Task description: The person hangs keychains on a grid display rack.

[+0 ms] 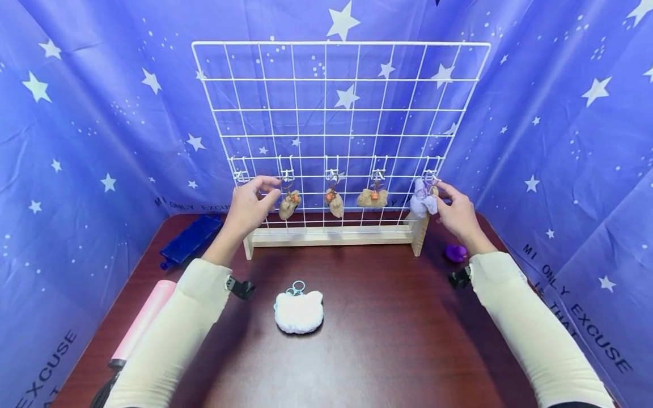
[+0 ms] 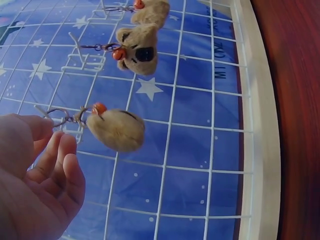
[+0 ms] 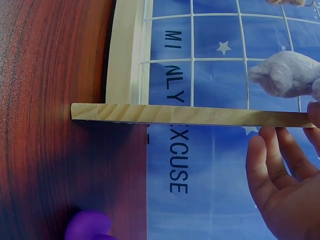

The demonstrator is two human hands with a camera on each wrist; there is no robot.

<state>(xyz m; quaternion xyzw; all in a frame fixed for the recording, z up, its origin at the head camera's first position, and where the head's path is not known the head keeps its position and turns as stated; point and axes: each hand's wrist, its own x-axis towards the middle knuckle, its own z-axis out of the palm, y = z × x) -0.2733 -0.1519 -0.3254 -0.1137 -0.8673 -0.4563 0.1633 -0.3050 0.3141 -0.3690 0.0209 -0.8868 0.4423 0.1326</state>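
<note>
In the head view my left hand point(image 1: 250, 204) is at the leftmost hook, beside a brown plush keychain point(image 1: 291, 207) with an orange bell. The left wrist view shows its thumb and forefinger pinching the keychain's metal ring point(image 2: 61, 119) close to the hook tip. Over at the rightmost hook, my right hand point(image 1: 458, 214) pinches at the top of a lavender plush keychain point(image 1: 420, 203); the pinch itself is cut off in the right wrist view. Between the hands hang two more brown plush keychains, one point(image 1: 334, 205) in the middle and one point(image 1: 373, 198) right of it.
The hooks sit on a white wire grid point(image 1: 326, 110) in a wooden stand point(image 1: 331, 236). A white fluffy pouch point(image 1: 299, 313) lies in front. A blue object point(image 1: 191, 241) and a pink cylinder point(image 1: 145, 320) lie left, a purple object point(image 1: 456, 253) right. Starry blue curtains surround the table.
</note>
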